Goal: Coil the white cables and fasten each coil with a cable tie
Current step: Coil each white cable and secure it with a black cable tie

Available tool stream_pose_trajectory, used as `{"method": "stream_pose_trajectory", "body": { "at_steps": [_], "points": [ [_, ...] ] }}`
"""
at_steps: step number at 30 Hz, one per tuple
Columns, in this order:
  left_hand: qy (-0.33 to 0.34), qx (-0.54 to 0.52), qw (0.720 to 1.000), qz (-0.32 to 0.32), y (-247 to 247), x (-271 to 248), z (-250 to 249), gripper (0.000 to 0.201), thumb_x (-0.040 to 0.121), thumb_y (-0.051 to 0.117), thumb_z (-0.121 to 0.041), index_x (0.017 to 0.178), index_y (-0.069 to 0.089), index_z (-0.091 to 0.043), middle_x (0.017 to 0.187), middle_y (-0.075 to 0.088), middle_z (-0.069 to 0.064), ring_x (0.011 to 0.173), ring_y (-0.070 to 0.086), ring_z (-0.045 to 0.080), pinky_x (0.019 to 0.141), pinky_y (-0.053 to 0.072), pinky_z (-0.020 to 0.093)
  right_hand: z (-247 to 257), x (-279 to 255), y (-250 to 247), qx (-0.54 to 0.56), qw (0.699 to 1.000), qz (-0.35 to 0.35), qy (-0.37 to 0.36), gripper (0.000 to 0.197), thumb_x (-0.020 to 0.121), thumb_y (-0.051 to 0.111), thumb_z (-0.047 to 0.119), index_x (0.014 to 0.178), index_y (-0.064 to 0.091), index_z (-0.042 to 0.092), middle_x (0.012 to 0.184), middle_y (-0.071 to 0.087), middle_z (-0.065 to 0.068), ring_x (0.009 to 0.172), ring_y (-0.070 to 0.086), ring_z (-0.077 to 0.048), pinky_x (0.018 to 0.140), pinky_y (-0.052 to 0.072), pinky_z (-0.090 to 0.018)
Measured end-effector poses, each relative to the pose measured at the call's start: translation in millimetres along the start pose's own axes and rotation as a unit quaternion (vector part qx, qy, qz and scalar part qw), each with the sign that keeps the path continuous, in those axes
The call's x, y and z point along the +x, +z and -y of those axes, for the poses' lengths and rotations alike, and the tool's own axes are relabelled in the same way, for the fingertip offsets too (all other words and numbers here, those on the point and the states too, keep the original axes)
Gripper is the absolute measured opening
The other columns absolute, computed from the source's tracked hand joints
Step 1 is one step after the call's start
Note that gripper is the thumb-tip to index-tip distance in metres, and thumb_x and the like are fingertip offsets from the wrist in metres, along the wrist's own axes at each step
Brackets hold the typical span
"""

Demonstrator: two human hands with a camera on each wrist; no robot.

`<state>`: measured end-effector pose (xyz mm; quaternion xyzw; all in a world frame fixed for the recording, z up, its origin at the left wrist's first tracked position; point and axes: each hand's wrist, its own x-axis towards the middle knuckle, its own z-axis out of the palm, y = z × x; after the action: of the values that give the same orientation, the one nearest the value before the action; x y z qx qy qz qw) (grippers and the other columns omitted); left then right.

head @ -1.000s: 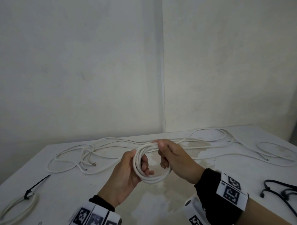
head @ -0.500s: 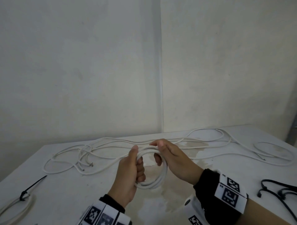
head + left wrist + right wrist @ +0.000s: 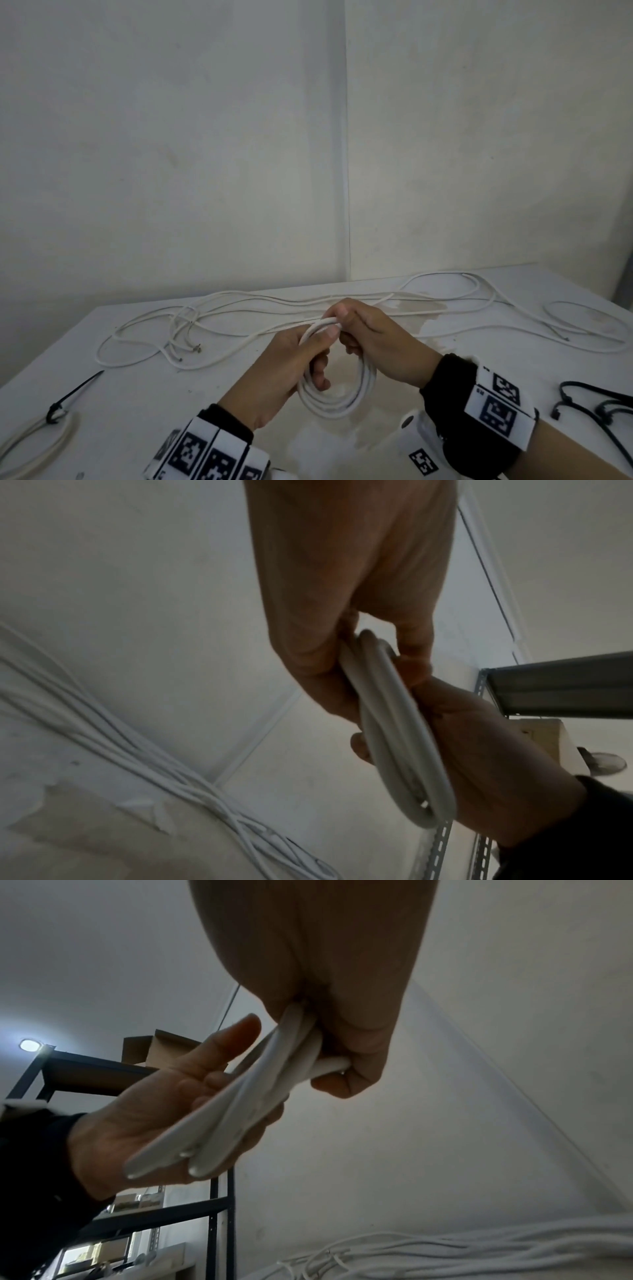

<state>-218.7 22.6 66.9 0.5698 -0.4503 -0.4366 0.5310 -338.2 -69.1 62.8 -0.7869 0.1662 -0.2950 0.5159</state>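
Observation:
A white cable coil of several turns hangs above the white table in front of me. My left hand holds its left side, thumb pressed over the top strands and fingers curled through the ring. My right hand pinches the coil's top, beside the left thumb. In the left wrist view the coil runs between both hands. In the right wrist view the coil lies across the left palm. Loose white cables trail over the far part of the table.
A tied white coil with a black cable tie lies at the table's near left edge. Black cable ties lie near the right edge. More loose cable loops sit at the far right. A dark metal shelf stands behind.
The coil has dropped lower and turned to hang below the hands. My left thumb has closed over its top next to the right fingers, and both hands have come together.

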Motion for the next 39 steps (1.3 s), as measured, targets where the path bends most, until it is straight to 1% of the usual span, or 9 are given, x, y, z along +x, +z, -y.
{"method": "stream_pose_trajectory", "body": {
  "at_steps": [3, 7, 10, 12, 15, 19, 27, 36, 39],
  "points": [
    [0.006, -0.030, 0.999, -0.017, 6, 0, 4, 0.028, 0.093, 0.050, -0.022, 0.066, 0.052, -0.015, 0.048, 0.026, -0.007, 0.041, 0.024, 0.007, 0.043, 0.032, 0.020, -2, -2, 1, 0.004, 1.000, -0.020, -0.003, 0.028, 0.092, 0.034, 0.034, 0.095, 0.054, 0.014, 0.072, 0.046, 0.004, 0.062, 0.046, 0.001, 0.064, 0.041, -0.014],
    [0.030, -0.076, 0.995, -0.063, 13, 2, 9, 0.039, 0.093, 0.051, -0.021, 0.055, 0.044, -0.019, 0.049, 0.026, -0.004, 0.039, 0.024, 0.007, 0.040, 0.030, 0.020, -9, -1, -4, 0.030, 0.994, -0.087, 0.064, 0.055, 0.077, 0.043, 0.057, 0.112, 0.053, 0.016, 0.104, 0.058, 0.004, 0.103, 0.057, -0.011, 0.094, 0.045, -0.028],
    [0.047, -0.080, 0.992, -0.088, 11, 4, 12, 0.039, 0.093, 0.050, -0.022, 0.056, 0.040, -0.018, 0.049, 0.027, -0.004, 0.040, 0.026, 0.008, 0.041, 0.032, 0.020, -6, -5, -1, 0.140, 0.977, -0.056, 0.149, 0.049, 0.091, 0.041, 0.049, 0.107, 0.056, 0.005, 0.086, 0.065, -0.010, 0.078, 0.066, -0.023, 0.080, 0.053, -0.035],
    [0.053, -0.069, 0.992, -0.088, 10, 5, 14, 0.039, 0.094, 0.049, -0.023, 0.056, 0.042, -0.018, 0.049, 0.027, -0.004, 0.041, 0.027, 0.008, 0.044, 0.034, 0.022, -3, -7, 1, 0.211, 0.964, -0.055, 0.155, 0.038, 0.095, 0.041, 0.039, 0.096, 0.056, 0.003, 0.066, 0.061, -0.009, 0.056, 0.059, -0.019, 0.064, 0.054, -0.033],
    [0.043, -0.049, 0.995, -0.070, 7, 6, 18, 0.039, 0.094, 0.047, -0.026, 0.055, 0.048, -0.020, 0.051, 0.034, -0.002, 0.042, 0.034, 0.009, 0.054, 0.040, 0.027, -5, -7, -1, 0.240, 0.958, -0.062, 0.145, 0.025, 0.096, 0.044, 0.029, 0.085, 0.051, 0.009, 0.057, 0.050, 0.000, 0.046, 0.044, -0.012, 0.052, 0.044, -0.025],
    [0.019, 0.004, 1.000, -0.014, -3, 8, 16, 0.033, 0.095, 0.045, -0.027, 0.068, 0.055, -0.010, 0.057, 0.052, -0.001, 0.053, 0.053, 0.013, 0.072, 0.049, 0.038, -5, -8, -2, 0.198, 0.969, -0.063, 0.137, 0.020, 0.096, 0.044, 0.024, 0.083, 0.051, 0.010, 0.057, 0.040, 0.005, 0.045, 0.034, -0.007, 0.050, 0.037, -0.021],
    [0.005, -0.064, 0.997, -0.048, 15, 14, 10, 0.032, 0.095, 0.042, -0.015, 0.063, 0.039, -0.011, 0.044, 0.031, -0.006, 0.037, 0.027, 0.007, 0.043, 0.034, 0.020, -4, -12, -7, 0.194, 0.971, -0.061, 0.129, 0.020, 0.098, 0.040, 0.023, 0.086, 0.049, 0.009, 0.058, 0.038, 0.003, 0.046, 0.034, -0.007, 0.053, 0.035, -0.022],
    [0.026, -0.050, 0.997, -0.056, 37, 18, 11, 0.037, 0.095, 0.043, -0.013, 0.058, 0.040, -0.014, 0.047, 0.028, -0.005, 0.038, 0.025, 0.007, 0.041, 0.030, 0.019, -8, -26, -23, 0.188, 0.973, -0.068, 0.118, 0.020, 0.099, 0.036, 0.024, 0.099, 0.049, 0.009, 0.059, 0.040, 0.003, 0.050, 0.036, -0.008, 0.054, 0.035, -0.020],
    [0.024, -0.045, 0.997, -0.050, 48, 21, 12, 0.036, 0.095, 0.044, -0.015, 0.059, 0.041, -0.014, 0.048, 0.028, -0.004, 0.039, 0.026, 0.007, 0.041, 0.030, 0.019, -9, -34, -32, 0.167, 0.974, -0.089, 0.122, 0.033, 0.098, 0.038, 0.024, 0.106, 0.055, -0.003, 0.066, 0.046, -0.001, 0.055, 0.043, -0.010, 0.058, 0.038, -0.022]
  ]
}}
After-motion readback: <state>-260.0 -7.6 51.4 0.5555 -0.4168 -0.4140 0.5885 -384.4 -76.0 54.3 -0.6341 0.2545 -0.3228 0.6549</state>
